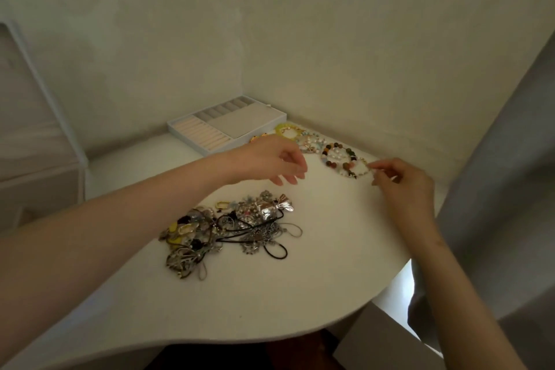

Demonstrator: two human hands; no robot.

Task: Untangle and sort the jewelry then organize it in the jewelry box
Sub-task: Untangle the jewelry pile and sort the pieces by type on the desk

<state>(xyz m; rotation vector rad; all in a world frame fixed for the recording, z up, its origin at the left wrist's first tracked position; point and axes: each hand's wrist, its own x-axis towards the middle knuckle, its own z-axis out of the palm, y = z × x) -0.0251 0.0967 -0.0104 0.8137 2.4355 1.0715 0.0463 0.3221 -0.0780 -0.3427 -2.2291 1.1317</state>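
Note:
A tangled pile of jewelry (pixel 228 230), with chains, black cords, silver pendants and a silver bow, lies mid-table. Beaded bracelets are laid in a row at the back right: a yellow-green one (pixel 287 129), a pastel one (pixel 310 144) and a brown-beaded one (pixel 339 156). My right hand (pixel 402 180) pinches the edge of a pale beaded bracelet (pixel 360 170) at the row's near end. My left hand (pixel 276 161) hovers above the table between pile and row, fingers loosely curled, holding nothing. The open jewelry box (pixel 180 125) sits at the back against the wall.
The white table (pixel 300 294) has a curved front edge and fits into a wall corner. A grey curtain (pixel 510 189) hangs at the right. White furniture (pixel 39 159) stands at the left.

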